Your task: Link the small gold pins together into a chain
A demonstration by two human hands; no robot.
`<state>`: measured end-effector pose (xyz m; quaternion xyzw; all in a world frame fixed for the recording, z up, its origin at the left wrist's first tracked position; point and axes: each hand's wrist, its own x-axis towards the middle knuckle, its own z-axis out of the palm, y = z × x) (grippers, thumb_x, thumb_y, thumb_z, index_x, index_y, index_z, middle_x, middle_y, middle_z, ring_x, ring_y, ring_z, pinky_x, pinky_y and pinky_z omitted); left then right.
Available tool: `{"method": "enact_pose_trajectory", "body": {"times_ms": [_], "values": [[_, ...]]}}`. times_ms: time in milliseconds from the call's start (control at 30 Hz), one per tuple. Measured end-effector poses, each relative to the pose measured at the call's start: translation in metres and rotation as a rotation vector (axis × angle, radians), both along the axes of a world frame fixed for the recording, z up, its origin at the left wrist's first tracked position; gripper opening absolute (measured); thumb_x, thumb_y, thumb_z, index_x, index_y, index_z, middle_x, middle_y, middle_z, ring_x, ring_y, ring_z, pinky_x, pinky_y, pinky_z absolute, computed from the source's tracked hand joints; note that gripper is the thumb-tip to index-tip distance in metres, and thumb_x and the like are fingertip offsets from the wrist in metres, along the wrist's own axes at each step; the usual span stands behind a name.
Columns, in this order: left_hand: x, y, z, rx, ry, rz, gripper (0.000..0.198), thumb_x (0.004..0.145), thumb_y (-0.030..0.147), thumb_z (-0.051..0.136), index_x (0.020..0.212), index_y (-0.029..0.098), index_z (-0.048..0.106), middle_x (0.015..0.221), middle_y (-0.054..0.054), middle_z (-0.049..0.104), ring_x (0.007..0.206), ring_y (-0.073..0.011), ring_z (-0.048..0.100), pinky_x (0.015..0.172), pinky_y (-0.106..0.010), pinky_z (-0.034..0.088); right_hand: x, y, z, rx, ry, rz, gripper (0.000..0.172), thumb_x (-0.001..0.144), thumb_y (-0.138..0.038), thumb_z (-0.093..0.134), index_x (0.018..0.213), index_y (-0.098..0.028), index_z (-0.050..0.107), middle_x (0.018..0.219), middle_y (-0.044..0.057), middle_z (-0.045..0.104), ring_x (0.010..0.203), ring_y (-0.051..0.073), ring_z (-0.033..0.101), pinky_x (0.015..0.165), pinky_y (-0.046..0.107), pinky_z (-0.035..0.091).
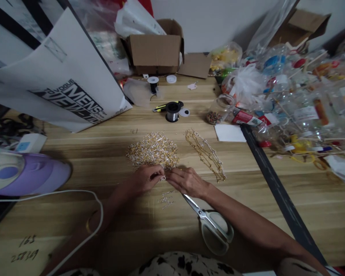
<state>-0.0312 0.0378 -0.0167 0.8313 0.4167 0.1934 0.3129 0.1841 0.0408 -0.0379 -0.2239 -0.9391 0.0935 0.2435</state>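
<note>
My left hand (150,177) is closed in a pinch, with a small ring (163,178) at its fingertips. Beside it, my right hand (186,181) rests low over the table, its fingers together and nearly meeting the left fingertips; whatever lies under them is hidden. Just beyond both hands is a heap of gold and silver chain pieces (153,149). Several short chain pieces (166,200) lie on the near side. Longer gold and silver chains (205,155) are spread to the right of the heap. Scissors (208,220) lie by my right forearm, blades toward the right hand.
Wire spools (172,111), a yellow cutter (160,108) and a jar of beads (218,110) stand or lie farther back. A cardboard box (156,51) is behind them. Plastic bottles crowd the right; a white bag (63,80) and purple appliance (31,174) are left. A white cable (100,207) crosses my left forearm.
</note>
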Motion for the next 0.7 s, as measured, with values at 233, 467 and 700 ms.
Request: {"method": "enact_pose_trajectory", "body": {"times_ms": [233,467,700], "values": [[0.004,-0.004,0.020,0.203,0.242,-0.097,0.018,0.088,0.010,0.041,0.082,0.016,0.056,0.073,-0.002,0.061,0.070,-0.0143,0.056,0.065,-0.024,0.040,0.002,0.000,-0.003,0.014,-0.026,-0.028,0.017,0.095,-0.019,0.041,0.098,-0.014,0.057,0.088,0.006,0.062,0.076,0.014,0.058,0.062,0.026,0.040],[0.005,-0.007,0.030,0.199,0.318,-0.148,0.019,0.085,0.006,0.040,0.083,0.016,0.056,0.075,-0.003,0.060,0.070,-0.0158,0.054,0.063,-0.026,0.039,0.002,0.001,-0.002,0.005,-0.067,-0.073,0.014,0.094,-0.019,0.042,0.096,-0.014,0.055,0.092,0.007,0.061,0.077,0.015,0.058,0.063,0.025,0.042],[0.005,-0.007,0.023,0.165,0.302,-0.132,0.017,0.088,0.009,0.039,0.082,0.017,0.053,0.077,-0.002,0.059,0.074,-0.0149,0.055,0.068,-0.026,0.040,0.002,0.001,-0.002,-0.064,-0.023,-0.042,0.015,0.095,-0.017,0.040,0.100,-0.015,0.054,0.094,0.009,0.059,0.083,0.015,0.057,0.071,0.026,0.045]]}}
